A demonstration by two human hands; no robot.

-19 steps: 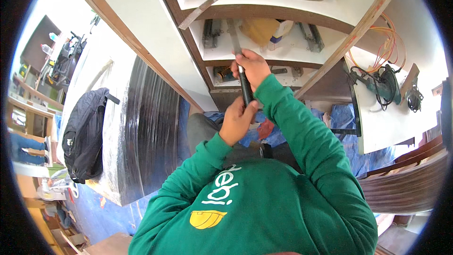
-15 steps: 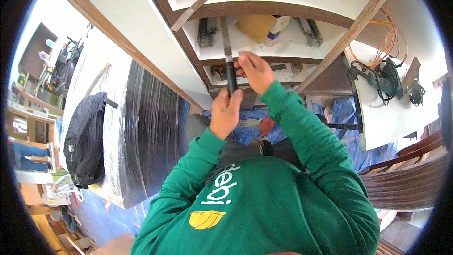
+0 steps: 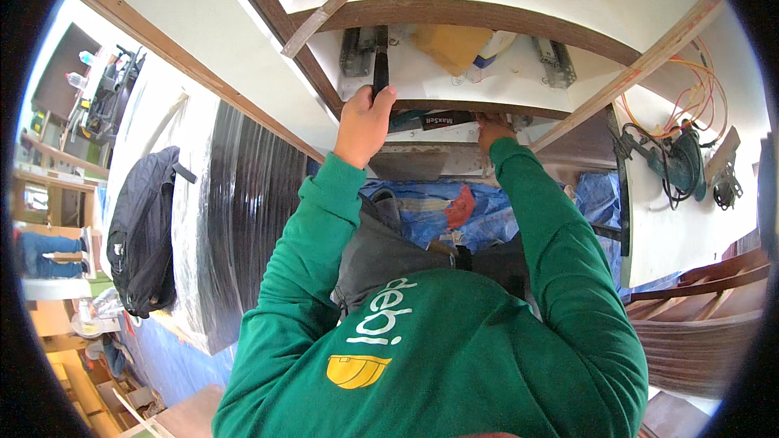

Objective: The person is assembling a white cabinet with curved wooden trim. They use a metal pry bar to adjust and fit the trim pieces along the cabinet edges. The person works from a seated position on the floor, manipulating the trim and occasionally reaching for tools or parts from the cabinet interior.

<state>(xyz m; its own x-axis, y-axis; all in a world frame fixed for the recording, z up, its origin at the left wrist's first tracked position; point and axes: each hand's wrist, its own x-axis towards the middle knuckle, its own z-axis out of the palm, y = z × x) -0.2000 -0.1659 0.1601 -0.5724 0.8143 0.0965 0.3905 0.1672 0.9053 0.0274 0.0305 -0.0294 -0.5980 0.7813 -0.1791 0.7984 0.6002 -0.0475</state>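
Observation:
My left hand (image 3: 365, 123) is closed round the black handle of a flat metal file (image 3: 380, 65). The blade points away from me into the middle compartment of the cabinet, close to a metal drawer runner (image 3: 355, 53). My right hand (image 3: 493, 130) reaches into the low compartment beneath, beside a dark box with pale lettering (image 3: 446, 120). The shelf's brown edge (image 3: 454, 105) hides its fingertips, so I cannot make out whether it grips anything.
In the middle compartment lie a yellowish packet (image 3: 454, 47) and a second runner (image 3: 556, 63). A curved wooden strip (image 3: 341, 8) hangs over the upper shelf edge. On the right, a green corded power tool (image 3: 682, 164) rests on a white top. Blue sheeting (image 3: 487, 223) covers the floor.
My right hand has left the file and moved right and down into the low compartment. My left hand has carried the file forward and slightly left. The view has shifted a little.

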